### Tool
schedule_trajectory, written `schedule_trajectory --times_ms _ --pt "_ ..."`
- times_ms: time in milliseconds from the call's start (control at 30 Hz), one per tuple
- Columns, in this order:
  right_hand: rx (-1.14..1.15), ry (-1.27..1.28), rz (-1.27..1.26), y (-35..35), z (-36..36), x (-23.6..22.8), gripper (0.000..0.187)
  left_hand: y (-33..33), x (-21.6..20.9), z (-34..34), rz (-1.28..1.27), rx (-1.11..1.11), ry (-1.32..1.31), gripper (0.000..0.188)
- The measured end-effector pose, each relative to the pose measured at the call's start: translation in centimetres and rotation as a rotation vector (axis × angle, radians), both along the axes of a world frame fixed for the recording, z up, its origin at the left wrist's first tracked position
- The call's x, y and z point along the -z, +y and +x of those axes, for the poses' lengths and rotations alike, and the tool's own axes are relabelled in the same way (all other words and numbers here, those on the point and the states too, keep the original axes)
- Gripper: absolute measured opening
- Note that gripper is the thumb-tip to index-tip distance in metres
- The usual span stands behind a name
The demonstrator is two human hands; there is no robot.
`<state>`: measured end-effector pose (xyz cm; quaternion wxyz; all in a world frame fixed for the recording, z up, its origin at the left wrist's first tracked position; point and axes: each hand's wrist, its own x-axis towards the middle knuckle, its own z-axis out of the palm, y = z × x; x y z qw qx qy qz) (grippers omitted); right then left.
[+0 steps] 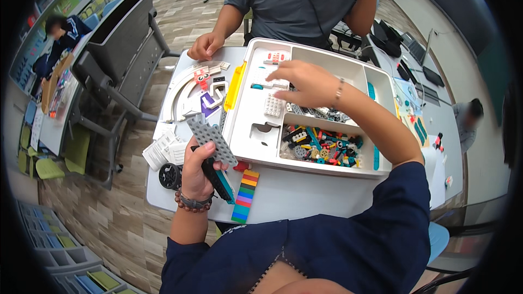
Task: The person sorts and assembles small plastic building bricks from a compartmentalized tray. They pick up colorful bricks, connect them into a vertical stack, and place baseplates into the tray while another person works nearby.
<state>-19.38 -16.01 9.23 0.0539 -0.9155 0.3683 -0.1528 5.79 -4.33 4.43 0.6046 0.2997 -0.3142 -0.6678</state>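
Observation:
My left hand (pixel 195 170) is closed around a grey perforated building plate (pixel 211 140) and a bundle of black and teal beams (pixel 219 184), held above the table's near left side. My right hand (pixel 305 83) reaches over the left section of a white sorting tray (pixel 327 171), fingers apart. Below its fingertips lies a white studded block (pixel 273 105); whether they touch it is hard to tell. Loose gears, beams and connectors (pixel 321 144) in several colours fill the tray's near compartment. My right forearm hides part of the tray.
Left of the tray lie white curved pieces (pixel 175 93), a red piece with eyes (pixel 201 78), a black wheel (pixel 170 176) and paper sheets (pixel 161 149). A multicoloured brick strip (pixel 245 197) lies near the front edge. Across the table, another person's hand (pixel 205 47) rests near the tray.

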Motion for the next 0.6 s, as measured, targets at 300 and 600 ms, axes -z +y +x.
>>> schedule_trajectory --times_ms 300,600 --pt "0.537 -0.157 0.078 6.8 -17.7 -4.4 0.027 -0.4 1.9 1.1 -0.016 0.064 0.060 0.027" --pt "0.556 0.278 0.117 7.3 -23.5 1.8 0.057 -0.2 1.4 0.4 -0.077 0.128 0.120 0.021"
